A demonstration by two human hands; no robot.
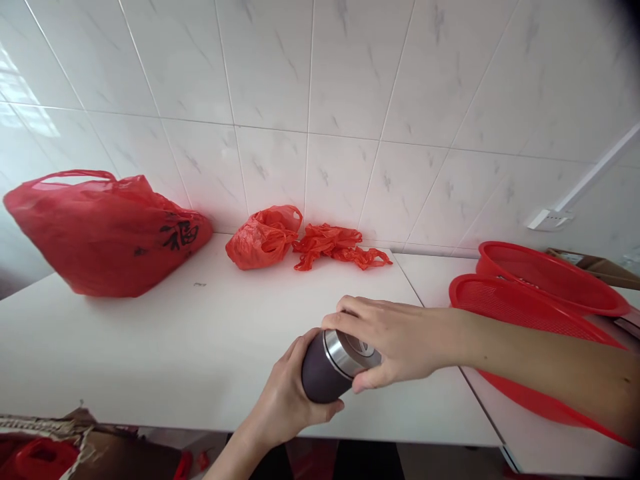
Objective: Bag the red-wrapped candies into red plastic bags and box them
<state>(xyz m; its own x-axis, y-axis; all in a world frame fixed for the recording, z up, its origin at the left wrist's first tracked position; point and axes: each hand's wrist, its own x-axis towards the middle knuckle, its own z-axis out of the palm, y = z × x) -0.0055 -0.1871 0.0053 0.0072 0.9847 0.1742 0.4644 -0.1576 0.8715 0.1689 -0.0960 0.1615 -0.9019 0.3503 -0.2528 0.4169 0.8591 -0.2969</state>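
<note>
A dark purple-grey thermos flask (pixel 320 373) with a silver metal lid (pixel 341 353) is tilted over the front part of the white table. Around its dark body wraps my left hand (pixel 293 390), thumb below and fingers on the far side. My right hand (pixel 387 333) grips the lid from above and the right, its fingers and thumb at the rim. Part of the lid's top is hidden under the right palm.
On the white table (pixel 165 360) stand a large red bag (pixel 115 240), a smaller red bag (pixel 265 237) and a crumpled red bag (pixel 335 243). Red plastic baskets (pixel 550 273) lie at right. A torn cardboard box (pixel 115 453) sits below the front left edge.
</note>
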